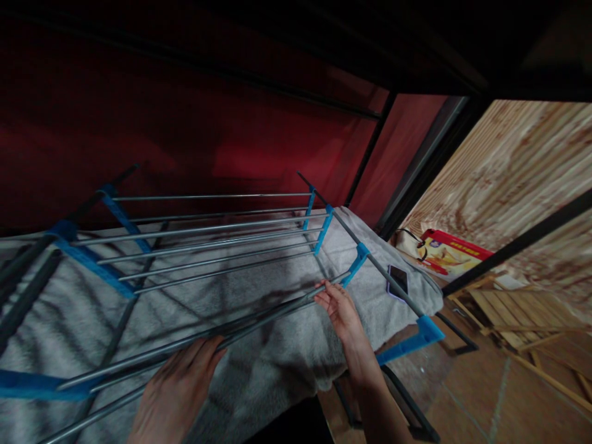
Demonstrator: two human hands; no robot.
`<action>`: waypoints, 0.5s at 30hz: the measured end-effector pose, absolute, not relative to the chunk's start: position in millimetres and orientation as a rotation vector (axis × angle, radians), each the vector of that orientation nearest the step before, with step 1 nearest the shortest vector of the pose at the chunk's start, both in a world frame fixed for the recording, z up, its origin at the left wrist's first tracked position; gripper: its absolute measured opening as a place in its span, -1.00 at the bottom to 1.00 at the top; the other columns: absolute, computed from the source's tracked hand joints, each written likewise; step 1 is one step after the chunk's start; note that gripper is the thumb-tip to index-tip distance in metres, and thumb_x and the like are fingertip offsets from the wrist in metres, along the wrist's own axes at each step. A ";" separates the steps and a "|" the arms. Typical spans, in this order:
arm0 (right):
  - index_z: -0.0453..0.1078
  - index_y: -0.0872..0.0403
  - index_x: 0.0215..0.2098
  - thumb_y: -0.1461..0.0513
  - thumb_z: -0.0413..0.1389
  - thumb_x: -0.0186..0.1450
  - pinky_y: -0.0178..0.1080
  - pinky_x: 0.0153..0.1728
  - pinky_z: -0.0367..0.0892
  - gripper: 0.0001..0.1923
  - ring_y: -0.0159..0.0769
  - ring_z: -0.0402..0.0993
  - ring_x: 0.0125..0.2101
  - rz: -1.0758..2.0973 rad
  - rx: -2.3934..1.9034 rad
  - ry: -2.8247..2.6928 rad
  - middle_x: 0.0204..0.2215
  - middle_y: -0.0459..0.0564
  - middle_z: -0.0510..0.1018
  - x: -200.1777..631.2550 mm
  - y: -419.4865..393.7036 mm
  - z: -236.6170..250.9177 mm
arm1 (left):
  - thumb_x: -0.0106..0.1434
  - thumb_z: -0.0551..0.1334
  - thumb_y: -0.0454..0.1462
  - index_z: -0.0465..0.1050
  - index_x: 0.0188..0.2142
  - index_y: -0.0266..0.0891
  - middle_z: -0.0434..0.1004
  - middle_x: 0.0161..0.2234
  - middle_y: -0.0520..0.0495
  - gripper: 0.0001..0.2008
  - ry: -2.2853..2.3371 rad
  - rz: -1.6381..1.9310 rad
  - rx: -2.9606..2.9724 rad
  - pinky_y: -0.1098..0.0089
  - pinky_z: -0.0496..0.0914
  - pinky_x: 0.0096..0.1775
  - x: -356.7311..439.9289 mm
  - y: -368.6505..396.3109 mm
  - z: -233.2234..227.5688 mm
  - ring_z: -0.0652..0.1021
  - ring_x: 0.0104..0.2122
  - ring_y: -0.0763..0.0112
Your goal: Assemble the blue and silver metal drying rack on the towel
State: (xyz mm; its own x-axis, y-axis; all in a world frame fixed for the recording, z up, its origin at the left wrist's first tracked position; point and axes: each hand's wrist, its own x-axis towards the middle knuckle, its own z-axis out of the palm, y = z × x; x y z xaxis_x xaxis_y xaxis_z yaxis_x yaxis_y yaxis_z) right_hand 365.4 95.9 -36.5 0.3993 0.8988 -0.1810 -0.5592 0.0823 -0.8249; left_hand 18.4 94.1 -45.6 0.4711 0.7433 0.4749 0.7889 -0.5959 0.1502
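Note:
A rack of grey metal tubes joined by blue plastic brackets (358, 262) lies on a grey blanket (287, 364). My left hand (178, 385) is closed over the near metal tubes (134, 357), its fingertips hidden behind them. Farther right, my right hand (338, 306) grips the same group of tubes between thumb and fingers, close to a blue bracket. Several thinner tubes (217, 242) run across the rack beyond both hands, between a left and a right side pole. Another blue bracket (411, 340) sticks out to the right of my right forearm.
A phone (398, 282) lies on the blanket at the right. Past the blanket are a red and yellow box (451, 253) and a wooden slatted piece (509, 314) on the tiled floor. Dark frame bars (428, 163) and a red panel (194, 135) stand around the surface.

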 end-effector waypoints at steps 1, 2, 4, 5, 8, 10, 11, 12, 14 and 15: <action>0.60 0.01 -0.34 0.01 0.55 0.02 -0.23 -0.19 0.55 -0.62 -0.32 0.60 -0.32 1.149 -0.980 -0.414 -0.31 -0.07 0.70 365.1 95.3 -34.9 | 0.55 -0.05 -0.06 0.61 -0.04 -0.08 0.74 -0.13 -0.10 -0.55 -1.372 -0.783 -2.605 0.20 0.54 -0.15 18.8 94.2 -45.7 0.71 -0.22 0.16; 0.60 0.01 -0.34 0.02 0.54 0.02 -0.24 -0.19 0.55 -0.63 -0.33 0.60 -0.33 1.150 -0.977 -0.413 -0.31 -0.07 0.70 365.0 94.9 -33.6 | 0.55 -0.05 -0.05 0.61 -0.05 -0.08 0.74 -0.13 -0.10 -0.55 -1.376 -0.791 -2.601 0.18 0.54 -0.15 19.3 94.4 -45.6 0.71 -0.23 0.15; 0.60 0.01 -0.34 0.03 0.54 0.03 -0.25 -0.20 0.55 -0.64 -0.34 0.59 -0.35 1.138 -0.974 -0.413 -0.32 -0.08 0.69 365.1 94.6 -31.7 | 0.54 -0.04 -0.06 0.61 -0.04 -0.08 0.74 -0.12 -0.10 -0.56 -1.384 -0.800 -2.618 0.16 0.53 -0.15 19.7 96.1 -45.1 0.70 -0.23 0.14; 0.60 0.01 -0.34 0.03 0.54 0.03 -0.25 -0.21 0.55 -0.64 -0.34 0.58 -0.36 1.128 -0.974 -0.409 -0.33 -0.08 0.69 365.3 94.9 -31.2 | 0.54 -0.03 -0.06 0.61 -0.04 -0.09 0.74 -0.12 -0.11 -0.57 -1.394 -0.805 -2.628 0.16 0.53 -0.14 19.7 97.7 -44.9 0.70 -0.23 0.13; 0.59 0.03 -0.31 0.04 0.54 0.01 -0.24 -0.21 0.55 -0.61 -0.33 0.59 -0.38 1.119 -0.979 -0.385 -0.35 -0.08 0.67 366.5 96.7 -31.3 | 0.53 0.01 -0.08 0.60 -0.01 -0.08 0.73 -0.11 -0.12 -0.62 -1.426 -0.827 -2.647 0.15 0.51 -0.11 20.7 105.2 -45.0 0.69 -0.22 0.12; 0.59 0.04 -0.28 0.03 0.54 0.00 -0.22 -0.20 0.56 -0.58 -0.30 0.61 -0.36 1.129 -0.995 -0.374 -0.36 -0.08 0.67 366.5 96.0 -33.4 | 0.53 0.02 -0.11 0.59 0.01 -0.09 0.72 -0.10 -0.13 -0.64 -1.443 -0.831 -2.635 0.14 0.50 -0.09 23.6 108.3 -44.0 0.68 -0.20 0.12; 0.59 0.04 -0.29 0.02 0.54 0.00 -0.21 -0.19 0.57 -0.57 -0.29 0.63 -0.34 1.137 -1.010 -0.375 -0.36 -0.07 0.67 366.1 94.0 -35.3 | 0.53 0.03 -0.14 0.58 0.01 -0.10 0.71 -0.10 -0.12 -0.65 -1.455 -0.812 -2.631 0.14 0.50 -0.07 26.0 107.8 -42.4 0.68 -0.19 0.13; 0.58 0.03 -0.29 0.01 0.54 0.00 -0.21 -0.18 0.58 -0.57 -0.27 0.64 -0.31 1.147 -1.029 -0.382 -0.36 -0.07 0.68 365.4 90.7 -37.9 | 0.53 0.03 -0.17 0.57 0.01 -0.12 0.71 -0.11 -0.12 -0.67 -1.471 -0.780 -2.628 0.14 0.49 -0.06 29.0 105.8 -39.6 0.67 -0.19 0.13; 0.56 0.02 -0.32 -0.01 0.53 0.01 -0.21 -0.17 0.59 -0.58 -0.24 0.67 -0.26 1.178 -1.092 -0.410 -0.33 -0.05 0.70 365.0 81.1 -45.1 | 0.53 0.06 -0.25 0.56 0.01 -0.16 0.70 -0.13 -0.12 -0.71 -1.526 -0.661 -2.647 0.15 0.48 -0.05 36.7 98.7 -31.1 0.66 -0.17 0.15; 0.57 0.01 -0.30 -0.01 0.52 0.03 -0.21 -0.15 0.60 -0.59 -0.23 0.67 -0.24 1.201 -1.136 -0.438 -0.28 -0.03 0.71 366.2 76.2 -49.7 | 0.51 0.08 -0.28 0.55 -0.01 -0.17 0.69 -0.14 -0.11 -0.74 -1.561 -0.597 -2.660 0.16 0.48 -0.05 41.0 95.3 -26.0 0.66 -0.16 0.15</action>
State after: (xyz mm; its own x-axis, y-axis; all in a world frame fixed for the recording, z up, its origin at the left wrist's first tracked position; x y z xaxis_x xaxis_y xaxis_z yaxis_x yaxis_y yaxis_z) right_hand 366.2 76.2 -49.7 0.3636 0.8890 -0.2782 -0.5017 -0.0647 -0.8626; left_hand 41.0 95.3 -26.0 0.4336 0.8415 0.3222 0.8416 -0.5060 0.1888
